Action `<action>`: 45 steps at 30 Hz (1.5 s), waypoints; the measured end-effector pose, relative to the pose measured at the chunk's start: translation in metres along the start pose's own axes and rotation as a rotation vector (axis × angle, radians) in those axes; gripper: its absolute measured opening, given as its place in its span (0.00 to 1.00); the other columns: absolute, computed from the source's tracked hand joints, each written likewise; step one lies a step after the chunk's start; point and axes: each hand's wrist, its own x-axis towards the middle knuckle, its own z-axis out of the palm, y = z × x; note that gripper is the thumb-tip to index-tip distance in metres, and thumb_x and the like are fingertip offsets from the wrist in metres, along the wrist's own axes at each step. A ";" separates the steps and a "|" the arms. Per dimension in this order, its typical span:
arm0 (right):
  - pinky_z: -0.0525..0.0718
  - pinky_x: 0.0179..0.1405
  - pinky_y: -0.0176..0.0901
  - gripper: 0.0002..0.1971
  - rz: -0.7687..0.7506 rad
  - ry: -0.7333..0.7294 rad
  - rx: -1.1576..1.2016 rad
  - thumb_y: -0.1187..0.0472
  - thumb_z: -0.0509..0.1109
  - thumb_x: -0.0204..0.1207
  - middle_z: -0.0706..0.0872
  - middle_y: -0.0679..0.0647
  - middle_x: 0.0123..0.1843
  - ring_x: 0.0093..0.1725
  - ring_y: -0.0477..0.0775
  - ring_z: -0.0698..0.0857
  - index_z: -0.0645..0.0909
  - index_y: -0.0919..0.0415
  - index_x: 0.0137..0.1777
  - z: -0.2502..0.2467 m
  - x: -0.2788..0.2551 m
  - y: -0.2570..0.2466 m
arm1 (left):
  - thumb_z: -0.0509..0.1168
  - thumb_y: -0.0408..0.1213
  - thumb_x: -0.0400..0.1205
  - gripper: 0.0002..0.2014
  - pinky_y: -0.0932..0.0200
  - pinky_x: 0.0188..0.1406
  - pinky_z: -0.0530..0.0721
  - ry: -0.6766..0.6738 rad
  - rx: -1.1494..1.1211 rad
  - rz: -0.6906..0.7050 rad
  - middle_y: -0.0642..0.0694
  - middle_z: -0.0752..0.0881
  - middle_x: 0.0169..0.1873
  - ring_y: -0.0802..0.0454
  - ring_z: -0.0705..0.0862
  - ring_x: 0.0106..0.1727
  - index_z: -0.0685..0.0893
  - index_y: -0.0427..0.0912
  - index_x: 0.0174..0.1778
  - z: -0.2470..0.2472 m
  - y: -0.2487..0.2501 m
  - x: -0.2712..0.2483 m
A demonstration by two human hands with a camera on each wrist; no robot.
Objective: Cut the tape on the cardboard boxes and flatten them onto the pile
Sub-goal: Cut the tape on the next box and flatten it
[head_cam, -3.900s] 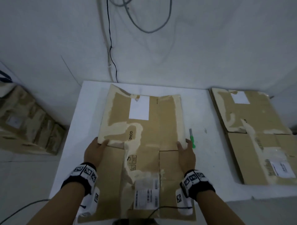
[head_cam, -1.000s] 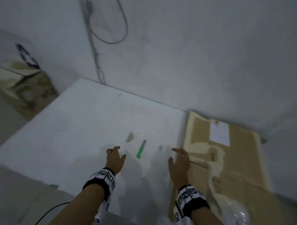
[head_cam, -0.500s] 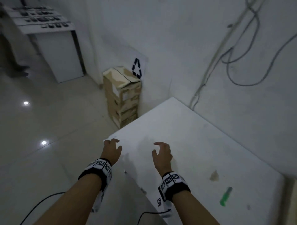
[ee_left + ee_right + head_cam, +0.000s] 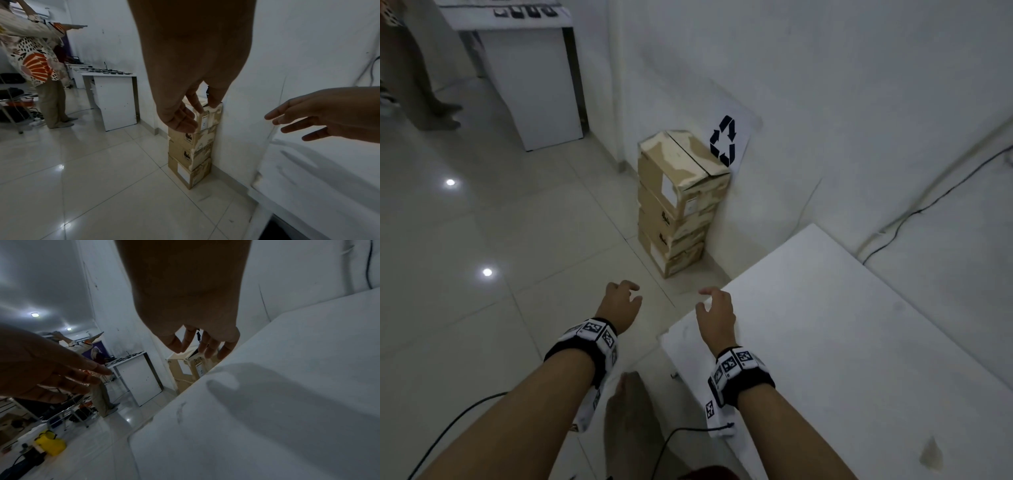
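Note:
A stack of several taped brown cardboard boxes (image 4: 681, 202) stands on the floor against the wall, under a recycling sign (image 4: 723, 139). The stack (image 4: 192, 144) fills the middle of the left wrist view, and its top box (image 4: 188, 365) shows past the table edge in the right wrist view. My left hand (image 4: 621, 301) hangs over the floor, short of the stack, fingers loosely curled and empty. My right hand (image 4: 714, 313) hovers above the left corner of the white table (image 4: 859, 342), also loosely curled and empty. The flattened pile and the cutter are out of view.
A white cabinet (image 4: 534, 85) stands further back on the left, and another person (image 4: 39, 68) stands beside it. Black cables (image 4: 928, 209) run down the wall behind the table. A yellow object (image 4: 50, 445) sits on the tiled floor.
The flattened box went from the table onto the pile at the right. I have since turned left; both empty hands moved off the table toward the stack of boxes.

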 end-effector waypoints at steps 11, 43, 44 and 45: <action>0.78 0.67 0.55 0.11 0.125 0.082 0.115 0.66 0.65 0.81 0.73 0.49 0.61 0.57 0.48 0.77 0.79 0.54 0.61 0.050 0.153 -0.051 | 0.59 0.37 0.86 0.14 0.54 0.60 0.77 -0.076 0.029 0.011 0.34 0.72 0.64 0.42 0.79 0.60 0.77 0.37 0.66 -0.103 0.009 0.197; 0.75 0.67 0.52 0.41 0.963 0.364 0.600 0.33 0.54 0.81 0.72 0.65 0.79 0.72 0.67 0.76 0.59 0.65 0.83 0.093 0.568 -0.092 | 0.58 0.61 0.82 0.38 0.42 0.75 0.67 -0.408 0.139 -0.106 0.31 0.67 0.77 0.32 0.69 0.75 0.62 0.37 0.80 -0.107 0.135 0.773; 0.76 0.64 0.52 0.40 0.976 0.366 0.621 0.34 0.54 0.82 0.73 0.65 0.77 0.70 0.67 0.77 0.60 0.65 0.82 0.099 0.572 -0.091 | 0.57 0.62 0.82 0.39 0.43 0.75 0.67 -0.440 0.125 -0.126 0.32 0.67 0.77 0.33 0.70 0.75 0.62 0.37 0.81 -0.103 0.132 0.779; 0.76 0.60 0.51 0.36 0.982 0.380 0.635 0.36 0.53 0.84 0.74 0.65 0.76 0.69 0.66 0.78 0.62 0.65 0.81 0.104 0.575 -0.088 | 0.56 0.62 0.83 0.39 0.44 0.75 0.67 -0.473 0.104 -0.129 0.33 0.68 0.77 0.34 0.70 0.75 0.63 0.36 0.81 -0.100 0.129 0.782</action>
